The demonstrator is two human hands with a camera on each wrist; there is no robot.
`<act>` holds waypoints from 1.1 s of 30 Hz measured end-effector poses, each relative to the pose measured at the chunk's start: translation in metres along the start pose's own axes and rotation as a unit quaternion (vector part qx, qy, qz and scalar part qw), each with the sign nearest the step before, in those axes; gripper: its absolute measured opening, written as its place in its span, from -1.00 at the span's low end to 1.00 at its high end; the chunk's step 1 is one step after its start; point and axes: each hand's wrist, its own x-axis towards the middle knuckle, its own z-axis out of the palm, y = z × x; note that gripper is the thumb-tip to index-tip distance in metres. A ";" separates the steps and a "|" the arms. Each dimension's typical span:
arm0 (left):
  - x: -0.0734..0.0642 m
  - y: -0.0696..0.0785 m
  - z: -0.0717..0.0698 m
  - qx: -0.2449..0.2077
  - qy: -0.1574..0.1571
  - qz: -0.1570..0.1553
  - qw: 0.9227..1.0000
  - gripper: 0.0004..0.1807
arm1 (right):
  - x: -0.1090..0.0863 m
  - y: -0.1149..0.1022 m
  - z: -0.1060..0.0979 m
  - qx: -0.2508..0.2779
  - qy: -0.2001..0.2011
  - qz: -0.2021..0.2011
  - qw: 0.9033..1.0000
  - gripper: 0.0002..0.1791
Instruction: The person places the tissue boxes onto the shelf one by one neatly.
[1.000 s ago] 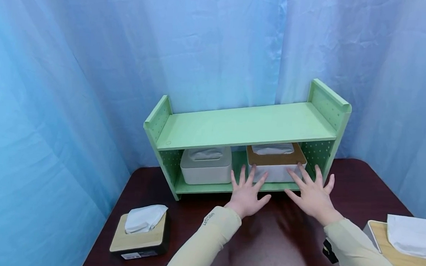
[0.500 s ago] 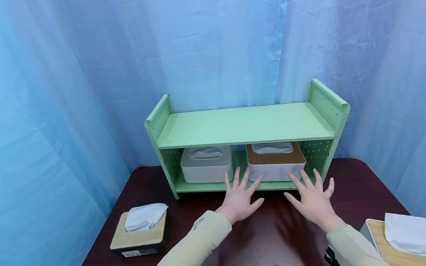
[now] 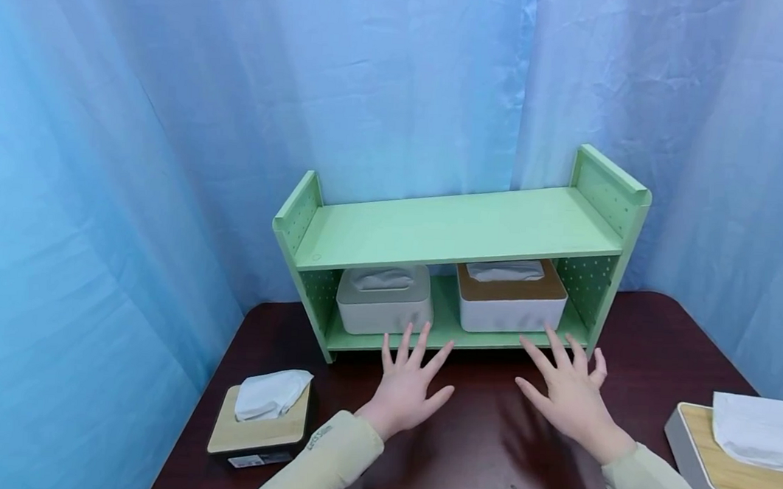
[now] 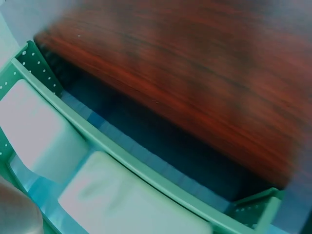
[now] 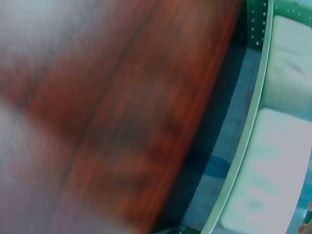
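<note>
One grey box (image 3: 383, 306), one brown-topped box (image 3: 512, 295) inside shelf (image 3: 459, 229); left hand (image 3: 402, 394), right hand (image 3: 571, 402) before it, empty, splayed; apparently box-arranging; next grip would need reaching in.

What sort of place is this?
Probably a staged, curtained-off work area rather than a lived-in room: blue curtains hang behind and on both sides of a dark table, where a green shelf holds a pale tissue box and a brown-topped tissue box.
</note>
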 end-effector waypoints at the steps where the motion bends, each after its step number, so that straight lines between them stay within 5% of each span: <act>1: -0.004 -0.003 -0.001 0.000 0.001 -0.001 1.000 -0.30 | -0.002 -0.002 0.001 0.004 -0.001 0.000 1.000 -0.33; 17: -0.076 -0.059 -0.009 -0.054 0.038 -0.019 0.998 -0.30 | -0.020 -0.022 0.026 0.036 -0.019 0.003 0.999 -0.28; 23: -0.109 -0.093 -0.013 -0.074 0.051 -0.078 0.993 -0.30 | -0.024 -0.031 0.038 0.076 -0.029 0.003 0.997 -0.28; 27: -0.132 -0.118 -0.016 -0.120 0.018 -0.133 0.984 -0.25 | -0.027 -0.034 0.047 0.100 -0.029 -0.009 0.995 -0.27; 33: -0.162 -0.156 -0.021 -0.133 0.003 -0.159 0.978 -0.08 | -0.031 -0.035 0.056 0.123 -0.031 -0.011 0.992 -0.27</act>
